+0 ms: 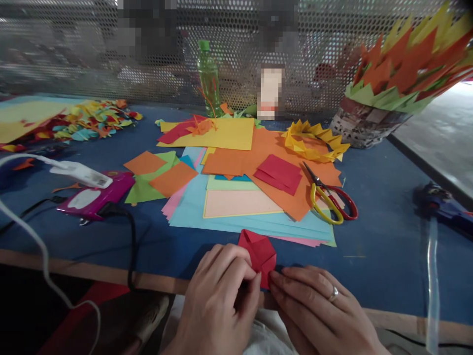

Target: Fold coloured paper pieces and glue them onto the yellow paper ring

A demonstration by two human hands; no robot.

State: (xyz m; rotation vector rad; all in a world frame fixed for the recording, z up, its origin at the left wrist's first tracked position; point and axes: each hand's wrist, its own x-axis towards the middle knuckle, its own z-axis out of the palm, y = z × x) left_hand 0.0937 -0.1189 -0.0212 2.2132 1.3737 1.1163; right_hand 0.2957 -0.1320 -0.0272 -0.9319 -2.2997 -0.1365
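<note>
A small piece of folded red paper (264, 252) lies at the table's front edge, with crease lines and flaps turned inward. My left hand (225, 291) curls over its left side, thumb and fingers pinching the paper's near part. From the right, my right hand (318, 301) rests with fingers together, its fingertips touching the paper's lower right edge; a ring is on one finger. Beyond the hands are a stack of light blue sheets (188, 212), red paper squares (279, 173) and scissors (327, 195) with one yellow and one red handle.
To the left sits a purple power strip (94, 197) with cables. Orange squares (173, 180), a yellow folded-paper ring (314, 140) and a green bottle (209, 81) are farther back. A pot of paper leaves (369, 121) stands back right, near a glue gun (443, 204).
</note>
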